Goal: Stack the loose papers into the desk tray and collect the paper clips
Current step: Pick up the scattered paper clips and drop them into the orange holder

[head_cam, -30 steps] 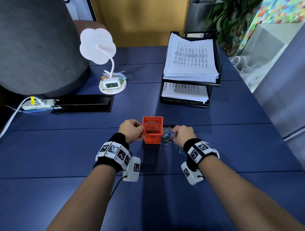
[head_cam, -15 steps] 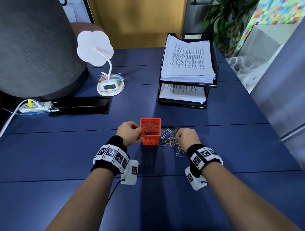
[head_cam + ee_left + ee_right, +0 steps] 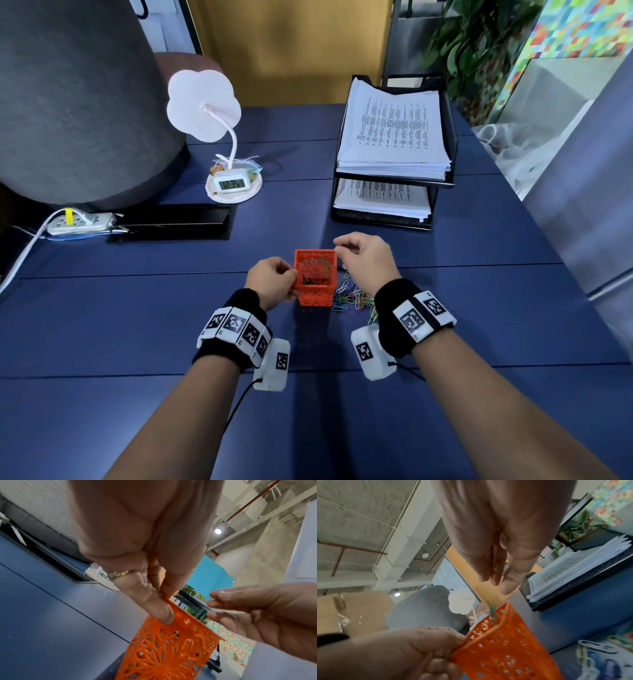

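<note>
- My left hand [image 3: 272, 283] pinches the left rim of the orange cup [image 3: 315, 278], thumb inside and fingers outside.
- The cup stands on the blue bench [image 3: 137, 325], near me, in the middle.
- My right hand [image 3: 364, 260] hangs over the cup's right rim, fingers loose and pointing down, holding nothing I can see.
- A green clip [image 3: 493, 613] is in the air just under those fingers, at the cup's mouth.
- A few clips lie in the bottom of the cup.
- The pile of clips [image 3: 354, 297] lies on the bench just right of the cup, partly under my right wrist.
- The black tray [image 3: 445, 178] sits far and to the right, with papers [image 3: 394, 133] stacked on both levels.
- A white lamp [image 3: 203, 106] with a small clock [image 3: 232, 184] stands far left.
</note>
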### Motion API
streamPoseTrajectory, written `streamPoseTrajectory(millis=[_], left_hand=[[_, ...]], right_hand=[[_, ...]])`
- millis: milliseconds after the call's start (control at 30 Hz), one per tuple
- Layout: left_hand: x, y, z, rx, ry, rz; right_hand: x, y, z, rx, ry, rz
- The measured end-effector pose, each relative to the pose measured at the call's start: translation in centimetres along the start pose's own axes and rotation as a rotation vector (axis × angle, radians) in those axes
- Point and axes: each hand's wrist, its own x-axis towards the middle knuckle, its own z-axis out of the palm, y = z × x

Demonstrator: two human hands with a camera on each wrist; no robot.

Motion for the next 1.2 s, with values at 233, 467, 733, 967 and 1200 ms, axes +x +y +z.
streamPoseTrajectory(millis=[233, 467, 733, 967, 1200], left_hand=[[-0.5, 0.0, -0.1, 0.025, -0.016, 0.012], [-0.3, -0.4, 0.3, 0.084, -0.013, 0.071], [0.1, -0.8, 0.5, 0.093, -0.022, 0.077], [0.2, -1.0, 0.6, 0.085, -0.021, 0.085], [-0.1, -0.9, 0.7, 0.067, -0.018, 0.099]], right_hand=[[-0.3, 5.6, -1.1, -0.576, -0.175, 0.289], [-2.0, 8.0, -1.3, -0.854, -0.279, 0.227], [-2.0, 7.9, -2.1, -0.600, -0.154, 0.317], [-0.9, 6.6, -3.2, -0.357, 0.000, 0.314], [0.7, 1.9, -3.5, -0.012, 0.014, 0.226]])
